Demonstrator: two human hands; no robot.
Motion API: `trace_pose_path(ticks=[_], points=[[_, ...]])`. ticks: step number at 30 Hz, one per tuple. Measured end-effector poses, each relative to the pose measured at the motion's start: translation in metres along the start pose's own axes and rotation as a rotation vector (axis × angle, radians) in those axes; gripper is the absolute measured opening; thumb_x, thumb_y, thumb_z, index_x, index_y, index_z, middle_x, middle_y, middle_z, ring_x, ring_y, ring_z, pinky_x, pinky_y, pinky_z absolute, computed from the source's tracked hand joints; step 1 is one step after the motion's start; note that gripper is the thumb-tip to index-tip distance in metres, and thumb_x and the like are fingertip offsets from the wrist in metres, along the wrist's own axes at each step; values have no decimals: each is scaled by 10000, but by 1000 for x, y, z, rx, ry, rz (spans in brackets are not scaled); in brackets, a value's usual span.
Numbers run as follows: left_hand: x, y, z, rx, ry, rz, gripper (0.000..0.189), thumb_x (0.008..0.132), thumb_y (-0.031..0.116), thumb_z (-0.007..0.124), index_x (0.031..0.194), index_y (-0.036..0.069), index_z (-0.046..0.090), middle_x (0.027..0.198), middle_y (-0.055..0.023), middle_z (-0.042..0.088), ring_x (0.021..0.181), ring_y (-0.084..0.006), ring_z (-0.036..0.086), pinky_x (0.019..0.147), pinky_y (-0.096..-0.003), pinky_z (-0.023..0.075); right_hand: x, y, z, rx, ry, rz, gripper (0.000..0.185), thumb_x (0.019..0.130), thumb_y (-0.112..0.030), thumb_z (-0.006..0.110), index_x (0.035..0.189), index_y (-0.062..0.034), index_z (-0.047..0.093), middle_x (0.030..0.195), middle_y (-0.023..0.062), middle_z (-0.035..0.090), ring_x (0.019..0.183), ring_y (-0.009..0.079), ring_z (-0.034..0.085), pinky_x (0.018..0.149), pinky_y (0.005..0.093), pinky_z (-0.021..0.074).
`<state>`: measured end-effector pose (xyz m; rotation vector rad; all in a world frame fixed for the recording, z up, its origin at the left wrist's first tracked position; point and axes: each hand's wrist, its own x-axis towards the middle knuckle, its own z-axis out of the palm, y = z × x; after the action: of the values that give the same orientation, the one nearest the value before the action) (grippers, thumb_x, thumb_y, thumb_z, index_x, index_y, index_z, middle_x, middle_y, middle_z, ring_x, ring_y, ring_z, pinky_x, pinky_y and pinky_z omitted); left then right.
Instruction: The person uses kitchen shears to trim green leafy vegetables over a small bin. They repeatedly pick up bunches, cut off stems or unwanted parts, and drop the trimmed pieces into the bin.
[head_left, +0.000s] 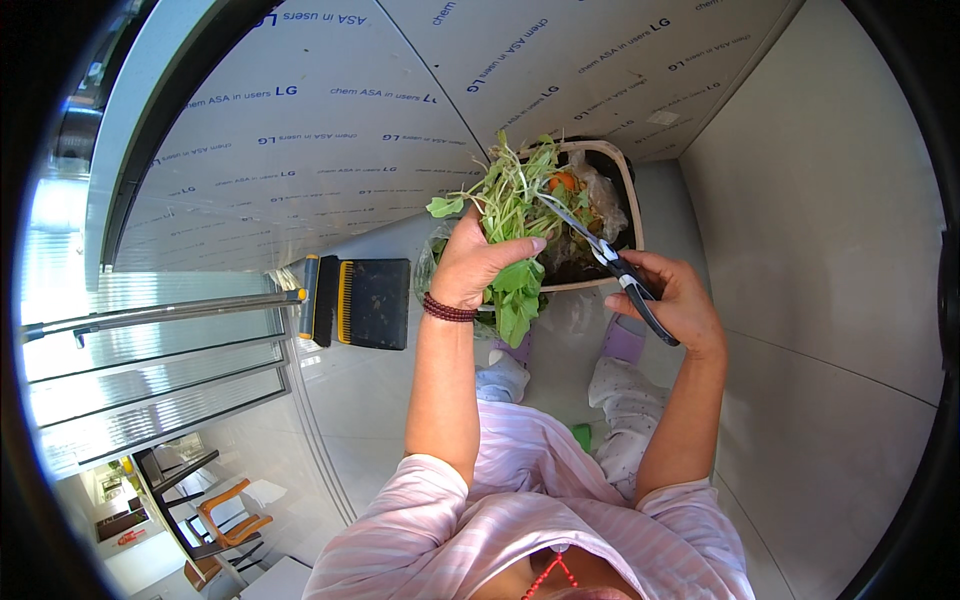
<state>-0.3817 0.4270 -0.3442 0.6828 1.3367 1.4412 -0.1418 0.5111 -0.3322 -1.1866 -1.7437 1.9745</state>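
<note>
A bunch of leafy green vegetables (510, 217) is gripped in my left hand (472, 262), its pale stems and roots pointing away from me and broad leaves hanging back toward me. My right hand (675, 300) holds kitchen scissors (634, 281) with black-and-white handles. Their blades reach left to the edge of the stems; whether they touch is hard to tell. Beneath both lies a waste bin (634, 210) with a pale rim, holding crumpled clear plastic (600, 191), something orange (561, 181) and plant scraps. The bunch covers the bin's left side.
A clear plastic bag (426, 259) with greens sits left of the bin, partly behind my left wrist. Further left are a dustpan (375, 304) and broom (321, 300). Film-covered panels (337, 120) stand behind the bin. My purple slippers (624, 339) are just below it.
</note>
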Motion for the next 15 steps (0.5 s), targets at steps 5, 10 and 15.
trace_pose_path(ticks=[5, 10, 15], points=[[0, 0, 0, 20, -1, 11, 540, 726, -85, 701, 1228, -12, 518, 1098, -104, 637, 950, -224, 657, 838, -341, 536, 0, 1, 0, 4, -3, 5, 559, 669, 7, 833, 1180, 8, 606, 818, -55, 579, 751, 44, 531, 706, 206, 476], [0, -2, -1, 15, -16, 3, 563, 729, -95, 694, 1246, -13, 489, 1104, -109, 623, 941, -231, 653, 768, -364, 569, 0, 0, 2, 34, 3, -17, 543, 673, -17, 838, 1167, 9, 612, 804, -52, 573, 734, 44, 522, 682, 199, 471], [0, 0, 3, 31, -9, 18, 573, 727, -101, 694, 1250, -14, 478, 1096, -113, 623, 940, -232, 652, 744, -366, 577, 0, 0, 1, 15, 20, -37, 482, 699, -99, 840, 1118, 17, 633, 756, -57, 576, 672, 36, 501, 619, 198, 428]])
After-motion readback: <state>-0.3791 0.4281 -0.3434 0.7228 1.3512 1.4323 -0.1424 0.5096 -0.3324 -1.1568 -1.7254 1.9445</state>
